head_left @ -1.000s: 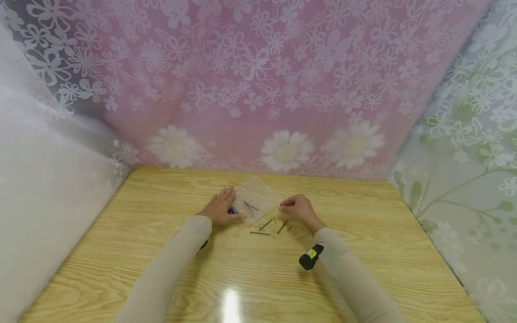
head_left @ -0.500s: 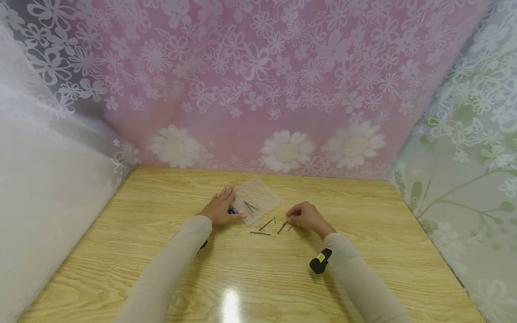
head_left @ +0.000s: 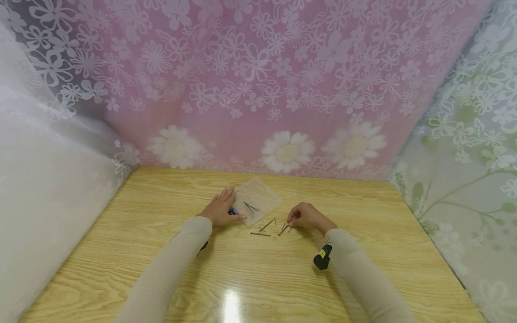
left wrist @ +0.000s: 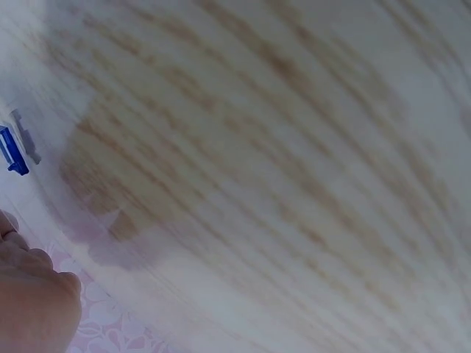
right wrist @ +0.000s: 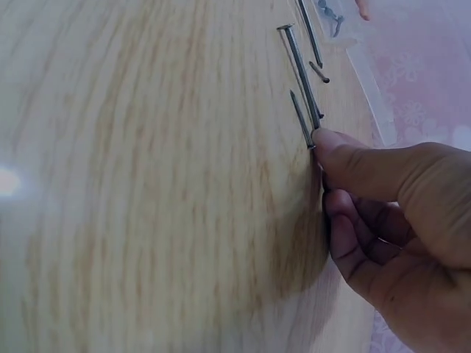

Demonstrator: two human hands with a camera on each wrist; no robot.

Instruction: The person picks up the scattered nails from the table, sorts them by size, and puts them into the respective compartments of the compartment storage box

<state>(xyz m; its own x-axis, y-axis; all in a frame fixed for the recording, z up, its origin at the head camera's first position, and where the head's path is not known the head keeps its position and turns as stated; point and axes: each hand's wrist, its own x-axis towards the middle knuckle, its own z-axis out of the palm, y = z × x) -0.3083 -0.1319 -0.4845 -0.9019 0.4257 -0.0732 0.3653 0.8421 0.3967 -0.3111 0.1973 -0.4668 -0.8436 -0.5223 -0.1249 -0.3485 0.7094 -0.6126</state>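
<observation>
My left hand (head_left: 220,211) lies flat with fingers spread at the left edge of a clear plastic bag (head_left: 264,193). A few nails (head_left: 249,207) show inside the bag, and a small blue piece (head_left: 233,211) peeks out by the thumb. To the right, my right hand (head_left: 308,216) has its thumb and fingertips pinched at the pointed end of a long nail (right wrist: 299,70), which lies along the wood. A shorter nail (right wrist: 300,120) sits right beside it, near the thumb tip. The left wrist view catches only part of the left hand (left wrist: 33,294) and the blue piece.
Several loose nails, among them a long nail (head_left: 260,233) and a crossed one (head_left: 266,225), lie between the hands in front of the bag. The wooden table (head_left: 242,269) ends at a pink flowered cloth (head_left: 242,112) behind and pale cloths at both sides.
My right hand has moved from the bag's right corner, rightward and toward me, to the nails, with its fingertips now at one nail's end. The left hand stays on the bag.
</observation>
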